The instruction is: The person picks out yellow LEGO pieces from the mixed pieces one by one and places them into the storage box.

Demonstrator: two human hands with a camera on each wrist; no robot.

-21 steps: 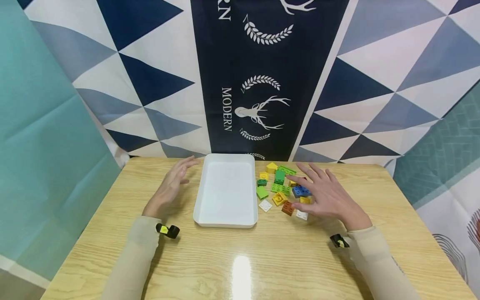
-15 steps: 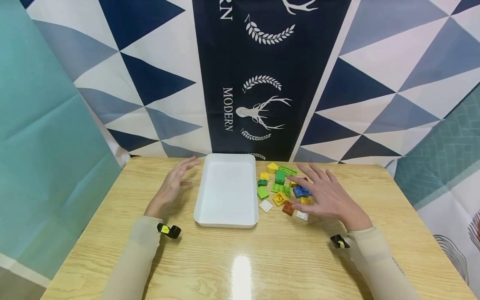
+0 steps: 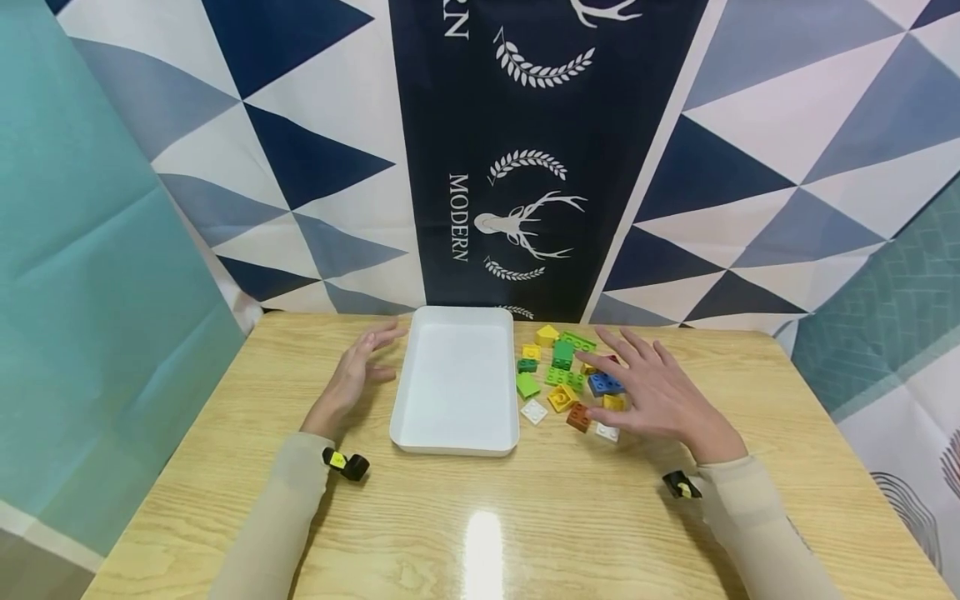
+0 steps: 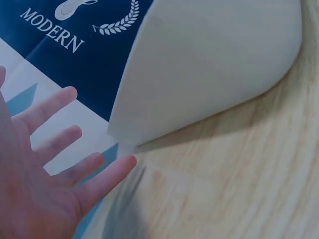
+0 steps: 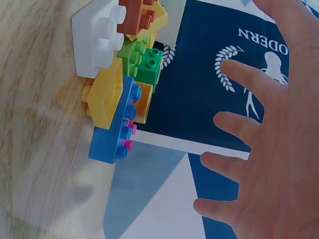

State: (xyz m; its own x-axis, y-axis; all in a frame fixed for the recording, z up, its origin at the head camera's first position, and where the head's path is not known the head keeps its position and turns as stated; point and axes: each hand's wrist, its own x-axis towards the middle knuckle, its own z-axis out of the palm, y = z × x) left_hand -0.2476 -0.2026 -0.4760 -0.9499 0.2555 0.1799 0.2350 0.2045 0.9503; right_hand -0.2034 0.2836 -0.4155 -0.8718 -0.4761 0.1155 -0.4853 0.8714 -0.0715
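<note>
A shallow white tray [image 3: 455, 450] lies on the table with nothing inside it. My left hand [image 3: 351, 379] hovers just left of the tray, fingers spread and apart from its wall; the left wrist view shows the tray's outer side [image 4: 199, 64] beyond the fingertips. Over the right part of a loose group of toy bricks, my right hand [image 3: 651, 392] holds nothing, its fingers spread. Near it are a blue brick [image 3: 604, 384], a brown brick [image 3: 578, 417] and a white brick [image 3: 607, 432], partly covered in the head view. In the right wrist view a yellow brick [image 5: 106, 94] leans close to the blue one.
Several more bricks lie between tray and right hand, among them a white square brick [image 3: 534, 412], a lime brick [image 3: 528, 385] and a green brick [image 3: 562, 355]. A patterned cloth [image 3: 517, 167] hangs behind the wooden table's [image 3: 420, 525] back edge.
My left hand has shifted a little right, closer to the tray's left wall. The right hand stays nearly still over the bricks. The head view has drifted slightly.
</note>
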